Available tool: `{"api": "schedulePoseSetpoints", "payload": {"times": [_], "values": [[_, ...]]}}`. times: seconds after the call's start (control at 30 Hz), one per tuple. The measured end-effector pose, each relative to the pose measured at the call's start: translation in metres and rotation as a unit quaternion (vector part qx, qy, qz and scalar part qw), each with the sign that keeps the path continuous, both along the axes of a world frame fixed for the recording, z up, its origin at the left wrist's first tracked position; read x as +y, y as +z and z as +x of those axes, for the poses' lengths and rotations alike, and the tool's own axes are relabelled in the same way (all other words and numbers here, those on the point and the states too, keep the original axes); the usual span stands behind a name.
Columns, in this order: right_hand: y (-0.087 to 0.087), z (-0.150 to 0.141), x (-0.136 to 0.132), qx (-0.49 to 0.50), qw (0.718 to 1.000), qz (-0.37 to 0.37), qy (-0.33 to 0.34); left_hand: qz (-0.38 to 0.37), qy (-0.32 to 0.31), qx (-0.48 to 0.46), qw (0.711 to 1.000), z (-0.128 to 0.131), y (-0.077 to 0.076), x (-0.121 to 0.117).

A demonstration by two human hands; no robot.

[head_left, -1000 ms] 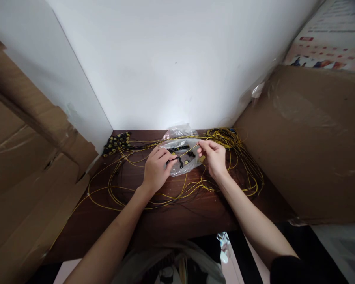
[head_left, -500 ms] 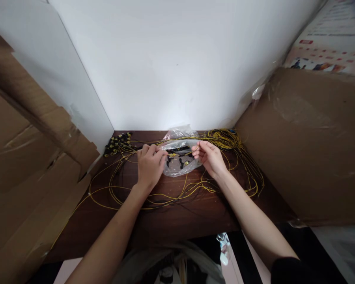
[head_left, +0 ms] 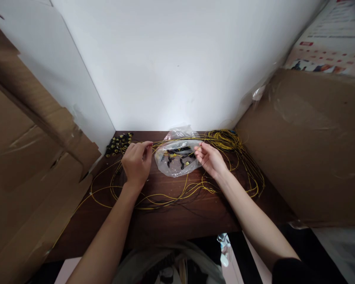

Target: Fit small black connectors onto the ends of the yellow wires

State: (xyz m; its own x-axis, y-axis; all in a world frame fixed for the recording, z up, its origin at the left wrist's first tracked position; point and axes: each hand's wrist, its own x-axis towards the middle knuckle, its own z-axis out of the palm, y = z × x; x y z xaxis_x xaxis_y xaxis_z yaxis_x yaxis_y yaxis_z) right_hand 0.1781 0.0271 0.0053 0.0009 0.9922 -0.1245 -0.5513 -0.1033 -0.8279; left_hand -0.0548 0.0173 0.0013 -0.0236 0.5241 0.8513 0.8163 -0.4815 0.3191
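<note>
My left hand [head_left: 136, 162] is closed in a pinch on a thin yellow wire [head_left: 174, 148] that runs rightward over a clear plastic bag [head_left: 177, 163]. My right hand [head_left: 210, 158] pinches the same wire at the bag's right side. The bag lies on the dark wooden table [head_left: 177, 221] and holds small black and yellow connectors. A tangle of yellow and black wires [head_left: 192, 189] spreads over the table beneath both hands.
A pile of small black and yellow connectors [head_left: 117, 143] lies at the back left. A coil of yellow wire [head_left: 225, 139] sits at the back right. Cardboard boxes flank the table, one left [head_left: 32, 157], one right [head_left: 310, 150]. A white wall stands behind.
My left hand has moved left, away from the bag, drawing the yellow wire out taut between both hands. My right hand has barely shifted.
</note>
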Motion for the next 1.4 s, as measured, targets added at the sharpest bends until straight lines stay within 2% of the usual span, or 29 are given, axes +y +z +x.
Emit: {"api": "schedulePoseSetpoints", "payload": {"times": [0.2,0.33,0.53,0.73,0.9,1.17,1.4], "values": [[0.001,0.0,-0.001,-0.004,1.0,-0.011,0.004,0.021,-0.135,0.018,0.99,0.011,0.005,-0.006],[0.0,0.002,0.0,-0.01,1.0,-0.005,0.015,-0.018,-0.198,-0.014,0.98,0.018,0.006,-0.008],[0.001,-0.004,-0.003,0.0,0.994,0.061,0.089,-0.089,-0.292,-0.048,0.951,0.037,0.002,-0.014],[0.009,-0.013,-0.012,0.049,0.983,0.078,0.16,-0.137,-0.312,-0.051,0.939,0.048,-0.006,-0.017],[0.007,-0.018,-0.015,0.074,0.974,0.057,0.204,-0.158,-0.319,-0.042,0.934,0.05,-0.013,-0.016],[0.001,-0.017,-0.014,0.046,0.976,0.06,0.205,-0.152,-0.283,-0.005,0.947,0.05,-0.016,-0.016],[0.002,-0.016,-0.011,0.089,0.98,0.065,0.166,-0.144,-0.265,0.01,0.953,0.052,-0.017,-0.015]]}}
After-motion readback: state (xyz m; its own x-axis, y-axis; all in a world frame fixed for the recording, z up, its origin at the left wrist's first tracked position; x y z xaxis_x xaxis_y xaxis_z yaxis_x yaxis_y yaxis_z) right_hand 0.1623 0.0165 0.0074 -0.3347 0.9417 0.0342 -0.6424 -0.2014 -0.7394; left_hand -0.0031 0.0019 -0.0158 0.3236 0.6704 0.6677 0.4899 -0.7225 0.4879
